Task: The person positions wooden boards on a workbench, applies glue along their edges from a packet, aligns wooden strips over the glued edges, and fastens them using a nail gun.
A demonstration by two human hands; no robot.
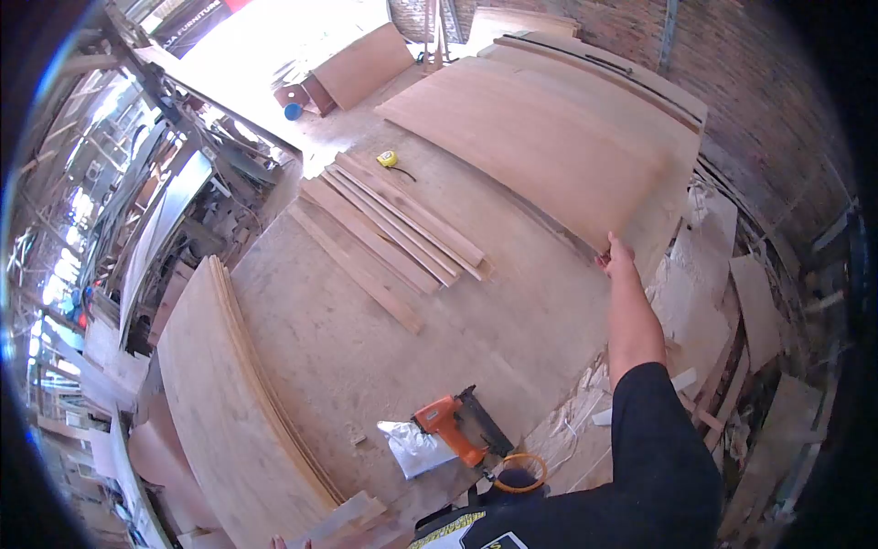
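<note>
My right hand (617,255) is closed on the near corner of a large plywood sheet (540,137), its thumb on top and fingers at the edge. The sheet lies over other panels on the far right of the worktable (512,339). Only the fingertips of my left hand (291,543) show at the bottom edge, close to the near end of a stack of plywood panels (229,393); whether they grip anything is hidden. Between my arms, an orange nail gun (453,430) with a coiled orange hose (523,473) rests partly on a white packet (410,446).
Several wooden strips (384,238) lie side by side mid-table, with a yellow tape measure (388,159) beyond them. A dark bar (604,66) lies along the far panels by the brick wall (768,137). Scrap wood (732,320) is piled to the right.
</note>
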